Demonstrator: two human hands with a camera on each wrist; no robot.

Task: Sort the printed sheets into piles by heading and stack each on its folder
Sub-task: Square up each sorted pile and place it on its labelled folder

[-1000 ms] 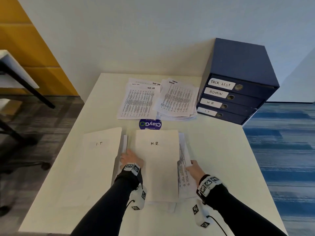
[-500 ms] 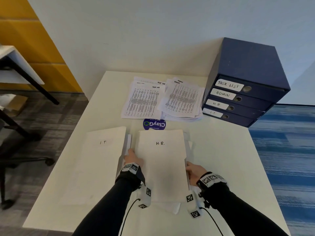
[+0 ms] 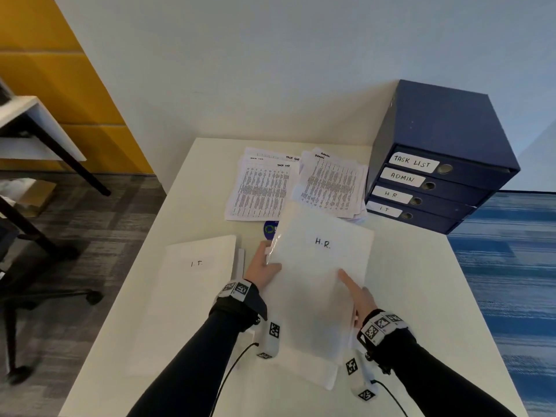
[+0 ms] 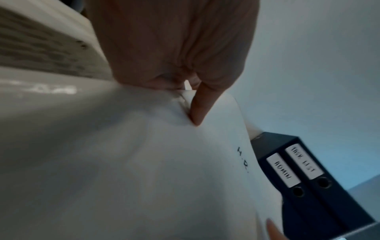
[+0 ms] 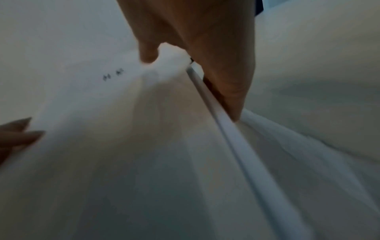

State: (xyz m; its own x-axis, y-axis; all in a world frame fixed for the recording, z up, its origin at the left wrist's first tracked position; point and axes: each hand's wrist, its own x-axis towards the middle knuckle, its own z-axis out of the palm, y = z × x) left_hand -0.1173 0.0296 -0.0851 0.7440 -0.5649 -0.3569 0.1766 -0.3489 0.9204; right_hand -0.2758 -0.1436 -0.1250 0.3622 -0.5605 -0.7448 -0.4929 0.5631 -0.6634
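A white folder marked H.R. [image 3: 319,272] is lifted off the table and tilted, with sheets inside it. My left hand [image 3: 264,266] grips its left edge, thumb on top in the left wrist view [image 4: 197,107]. My right hand [image 3: 358,299] pinches its right edge, thumb on the cover and fingers underneath [image 5: 226,91]. The I.T. folder [image 3: 192,284] lies flat on the table to the left. Two loose piles of printed sheets lie at the back, headed TASK LIST [image 3: 261,188] and ADMIN [image 3: 331,185].
A dark blue file box [image 3: 436,164] with drawers labelled TASK LIST, ADMIN, H R and I T stands at the table's back right. A round blue sticker [image 3: 269,229] peeks out behind the held folder. Another desk and a chair base stand left of the white table [image 3: 406,281].
The H.R. folder lay flat while both hands squared the sheets at its sides; now both hands have lifted it, moved it back and right, and tilted it.
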